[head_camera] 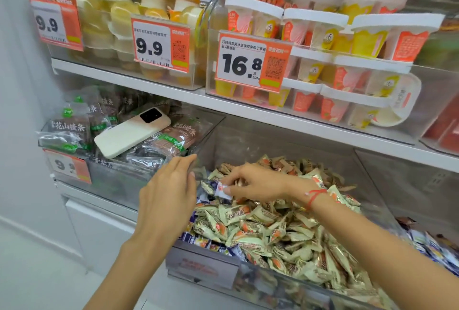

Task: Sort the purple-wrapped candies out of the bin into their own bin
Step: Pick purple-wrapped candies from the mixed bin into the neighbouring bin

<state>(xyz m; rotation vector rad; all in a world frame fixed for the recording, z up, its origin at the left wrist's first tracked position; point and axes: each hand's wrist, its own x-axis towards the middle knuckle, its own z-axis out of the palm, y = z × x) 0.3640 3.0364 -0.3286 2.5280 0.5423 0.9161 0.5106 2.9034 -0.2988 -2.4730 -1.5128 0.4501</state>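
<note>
A clear plastic bin [248,282] on the lower shelf is heaped with cream-and-gold wrapped candies [278,232]. Purple-wrapped candies [198,240] lie along its left side. My right hand [255,182] reaches over the pile and pinches one purple-and-white wrapped candy [221,190] between thumb and fingers. Beside it, my left hand [171,193] hovers flat at the bin's left edge, fingers extended and holding nothing. At the far right, a second bin [434,250] holds more purple-wrapped candies.
Left of the candy bin, a bin of brown snack packets [74,133] carries a white phone [131,132] on top. The shelf above [173,91] holds jelly cups behind orange price tags. An orange tag [201,267] hangs on the candy bin's front.
</note>
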